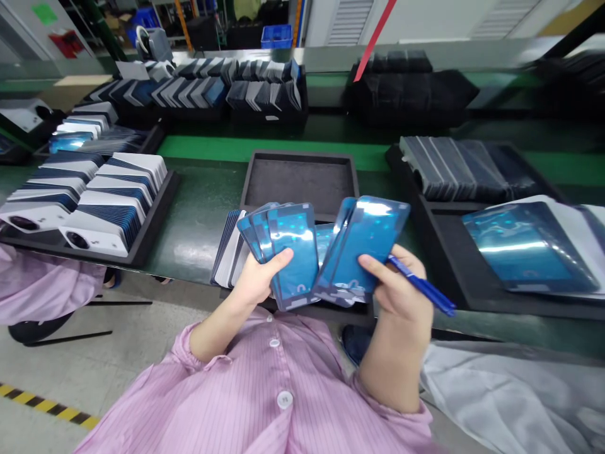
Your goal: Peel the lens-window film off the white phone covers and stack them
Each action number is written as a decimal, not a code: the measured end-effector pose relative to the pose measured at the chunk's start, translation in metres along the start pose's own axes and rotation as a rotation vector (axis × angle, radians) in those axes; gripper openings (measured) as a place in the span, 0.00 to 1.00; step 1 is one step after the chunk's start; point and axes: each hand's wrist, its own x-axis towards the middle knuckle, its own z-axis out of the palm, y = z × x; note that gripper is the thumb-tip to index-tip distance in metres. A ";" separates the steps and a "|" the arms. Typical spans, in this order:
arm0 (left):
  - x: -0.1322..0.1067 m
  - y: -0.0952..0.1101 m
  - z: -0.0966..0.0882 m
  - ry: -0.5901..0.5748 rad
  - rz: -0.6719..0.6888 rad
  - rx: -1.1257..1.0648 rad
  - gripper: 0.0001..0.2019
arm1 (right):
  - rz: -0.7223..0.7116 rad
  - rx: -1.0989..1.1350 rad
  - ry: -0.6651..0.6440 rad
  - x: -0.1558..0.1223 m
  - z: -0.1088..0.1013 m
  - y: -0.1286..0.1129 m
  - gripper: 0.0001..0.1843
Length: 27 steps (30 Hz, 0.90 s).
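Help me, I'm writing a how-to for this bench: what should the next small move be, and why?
Probably bring the blue panels together and even up their edges: the left hand and right hand hold them fanned out, with the tops split into two groups, and the blue pen also in the right hand may weaken that grip.

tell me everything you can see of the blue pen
The pen is slim, straight and blue, its surface shiny and plastic-looking. Held in the right hand, it slants toward the picture's lower right, its lower end jutting out past the hand. Whether its writing tip is bare or covered can't be made out.
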 end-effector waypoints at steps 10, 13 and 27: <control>0.001 0.015 -0.002 0.069 -0.016 -0.041 0.24 | -0.085 -0.773 -0.049 0.024 -0.009 0.014 0.24; 0.000 0.014 -0.002 0.040 -0.046 -0.038 0.24 | -0.198 -0.704 0.185 0.003 -0.003 0.006 0.34; -0.003 0.008 0.004 0.031 -0.025 -0.047 0.21 | -0.293 -0.061 -0.445 -0.083 0.051 -0.012 0.08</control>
